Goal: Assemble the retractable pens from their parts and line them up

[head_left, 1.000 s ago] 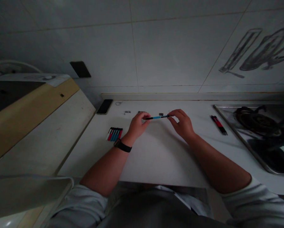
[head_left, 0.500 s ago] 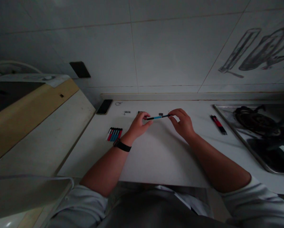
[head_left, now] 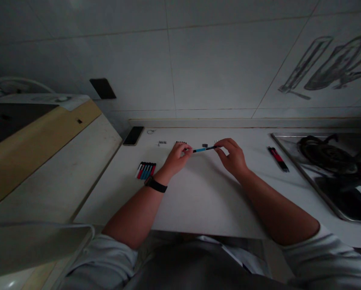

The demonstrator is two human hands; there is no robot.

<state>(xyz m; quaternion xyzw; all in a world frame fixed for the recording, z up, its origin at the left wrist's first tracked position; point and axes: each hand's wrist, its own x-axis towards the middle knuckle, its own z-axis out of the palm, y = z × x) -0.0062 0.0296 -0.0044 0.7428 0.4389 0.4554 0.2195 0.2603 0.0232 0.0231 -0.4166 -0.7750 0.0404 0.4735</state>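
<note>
A slim blue and black pen is held level above the white counter, one end in each hand. My left hand, with a dark watch on its wrist, pinches the pen's left end. The thumb and fingers of my right hand close on its right end. Behind the hands lie small black parts, partly hidden by my left hand, and small dark pieces. Several tiny springs sit farther left. A row of pen barrels in white, red and blue lies left of my left wrist.
A phone and a thin ring lie at the counter's back left. Red and black pens rest at the right, beside a metal-rimmed gas stove. A white cabinet-like box borders the left side.
My left thumb and fingers have closed around the pen's left end, covering more of it. My right hand stays nearly still on the other end.
</note>
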